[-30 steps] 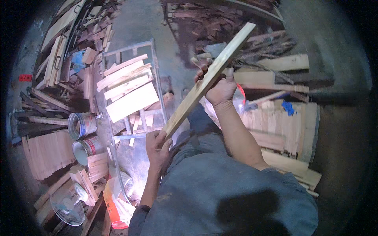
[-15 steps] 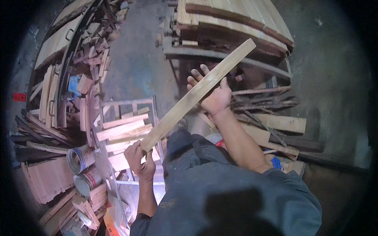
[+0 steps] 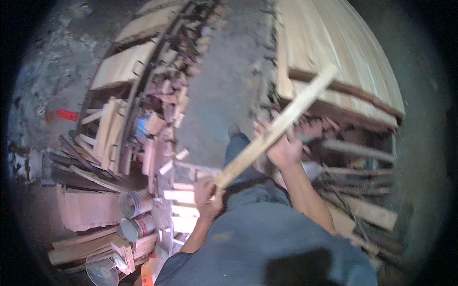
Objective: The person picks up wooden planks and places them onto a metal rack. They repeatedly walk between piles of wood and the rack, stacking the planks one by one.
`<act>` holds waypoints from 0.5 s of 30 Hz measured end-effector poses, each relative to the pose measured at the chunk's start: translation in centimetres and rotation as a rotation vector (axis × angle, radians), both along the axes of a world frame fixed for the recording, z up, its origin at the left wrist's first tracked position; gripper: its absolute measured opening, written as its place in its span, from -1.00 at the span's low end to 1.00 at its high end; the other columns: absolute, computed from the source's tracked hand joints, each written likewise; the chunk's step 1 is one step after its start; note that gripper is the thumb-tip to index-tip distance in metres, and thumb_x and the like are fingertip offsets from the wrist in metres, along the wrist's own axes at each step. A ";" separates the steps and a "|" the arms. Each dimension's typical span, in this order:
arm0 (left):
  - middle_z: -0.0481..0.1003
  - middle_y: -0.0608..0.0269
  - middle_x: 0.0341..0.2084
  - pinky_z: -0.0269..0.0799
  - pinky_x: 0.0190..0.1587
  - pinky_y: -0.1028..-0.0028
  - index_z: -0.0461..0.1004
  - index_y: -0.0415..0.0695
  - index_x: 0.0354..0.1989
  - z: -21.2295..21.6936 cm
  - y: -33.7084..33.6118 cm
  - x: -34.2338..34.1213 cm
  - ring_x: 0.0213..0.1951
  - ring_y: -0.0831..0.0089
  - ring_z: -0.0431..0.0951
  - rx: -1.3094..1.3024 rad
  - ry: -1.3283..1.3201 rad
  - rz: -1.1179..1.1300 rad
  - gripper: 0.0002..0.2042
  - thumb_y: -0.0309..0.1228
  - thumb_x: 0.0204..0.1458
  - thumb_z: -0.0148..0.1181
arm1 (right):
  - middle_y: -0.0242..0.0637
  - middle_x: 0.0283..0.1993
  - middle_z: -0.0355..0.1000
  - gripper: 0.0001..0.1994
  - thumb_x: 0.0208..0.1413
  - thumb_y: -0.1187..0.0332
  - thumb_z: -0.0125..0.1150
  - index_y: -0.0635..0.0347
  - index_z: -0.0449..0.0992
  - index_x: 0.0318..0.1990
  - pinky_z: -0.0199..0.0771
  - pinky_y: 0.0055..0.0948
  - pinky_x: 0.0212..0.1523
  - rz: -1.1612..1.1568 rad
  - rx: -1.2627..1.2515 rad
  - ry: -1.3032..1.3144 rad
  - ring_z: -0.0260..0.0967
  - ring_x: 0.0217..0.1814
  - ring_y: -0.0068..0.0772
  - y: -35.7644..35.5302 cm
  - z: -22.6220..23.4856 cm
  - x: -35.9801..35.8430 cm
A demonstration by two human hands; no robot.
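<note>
A long pale wooden strip (image 3: 267, 138) slants in front of my body, its near end at the lower left and its far end at the upper right. Fingers of my left hand (image 3: 208, 199) close round the near end. Farther up, my right hand (image 3: 284, 148) grips the strip past its middle, thumb on one side and fingers on the other. Motion blurs both hands a little. The strip's far end overlaps a stack of wide pale boards (image 3: 343, 43) in the picture.
On the left stands a rack of boards (image 3: 125, 66), with wood scraps (image 3: 167, 88) along it. Two round tins (image 3: 136, 226) and a fan (image 3: 102, 270) are at the lower left, near short light pieces (image 3: 183, 209). Planks (image 3: 365, 209) lie at right. A floor strip (image 3: 224, 81) runs ahead.
The view has turned and shifted, so the surroundings sit farther right. A leg and foot now show on the floor ahead. Both hands still hold the strip, now a little steeper.
</note>
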State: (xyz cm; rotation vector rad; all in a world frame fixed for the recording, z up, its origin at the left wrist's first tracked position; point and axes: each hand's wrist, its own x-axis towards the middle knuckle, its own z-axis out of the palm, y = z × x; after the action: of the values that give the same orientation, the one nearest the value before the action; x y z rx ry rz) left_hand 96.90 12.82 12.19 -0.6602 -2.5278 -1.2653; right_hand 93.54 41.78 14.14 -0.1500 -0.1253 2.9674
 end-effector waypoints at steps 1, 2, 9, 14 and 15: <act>0.49 0.07 -0.26 0.40 -0.14 0.23 0.53 -0.21 -0.22 0.1 0.2 -2.4 -0.19 0.08 0.46 -0.016 -0.015 -0.048 -0.66 -0.53 -0.26 0.41 | 0.27 0.44 -0.06 -0.26 0.23 0.03 0.06 0.13 -0.08 0.44 -0.12 0.12 0.47 -0.003 0.086 -0.011 -0.04 0.45 0.32 -0.1 -0.4 -2.1; 0.48 0.07 -0.25 0.40 -0.16 0.24 0.53 -0.19 -0.21 -0.2 0.4 -4.9 -0.19 0.08 0.47 -0.032 -0.054 -0.091 -0.65 -0.53 -0.26 0.41 | 0.25 0.44 -0.04 -0.26 0.22 0.01 0.07 0.10 -0.07 0.44 -0.12 0.12 0.47 -0.004 0.131 0.003 -0.04 0.45 0.31 0.0 -0.8 -4.3; 0.45 -0.07 -0.11 0.41 -0.01 0.15 0.35 -0.23 0.13 -1.3 3.9 -30.5 -0.05 -0.02 0.45 -0.160 -0.157 -0.439 -0.42 -0.45 -0.15 0.36 | 0.17 0.38 0.07 -0.32 0.16 -0.03 0.16 0.00 0.13 0.37 0.07 0.13 0.37 -0.073 0.237 0.030 0.06 0.38 0.21 2.3 -2.7 -25.1; 0.46 -0.18 -0.14 0.44 -0.03 0.14 0.31 -0.32 0.17 0.8 5.0 -48.1 -0.11 -0.11 0.48 -0.288 -0.280 -0.356 -0.36 -0.35 -0.11 0.38 | 0.17 0.36 0.08 -0.30 0.13 0.02 0.23 0.02 0.12 0.35 0.04 0.11 0.40 0.014 0.123 -0.075 0.05 0.40 0.20 -1.3 -1.9 -42.7; 0.46 -0.16 -0.18 0.44 -0.06 0.13 0.32 -0.31 0.17 1.5 5.1 -50.7 -0.12 -0.10 0.49 -0.267 -0.320 -0.315 -0.38 -0.34 -0.09 0.36 | 0.17 0.36 0.08 -0.32 0.14 0.02 0.21 0.05 0.12 0.34 0.03 0.11 0.41 0.061 0.132 -0.053 0.06 0.40 0.20 -2.0 -1.6 -45.7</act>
State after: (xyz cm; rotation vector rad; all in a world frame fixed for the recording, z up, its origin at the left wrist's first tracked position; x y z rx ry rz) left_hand 46.24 17.95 13.68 -1.0206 -2.9819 -1.2200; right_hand 47.83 39.80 12.56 -0.2117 -0.3368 3.0040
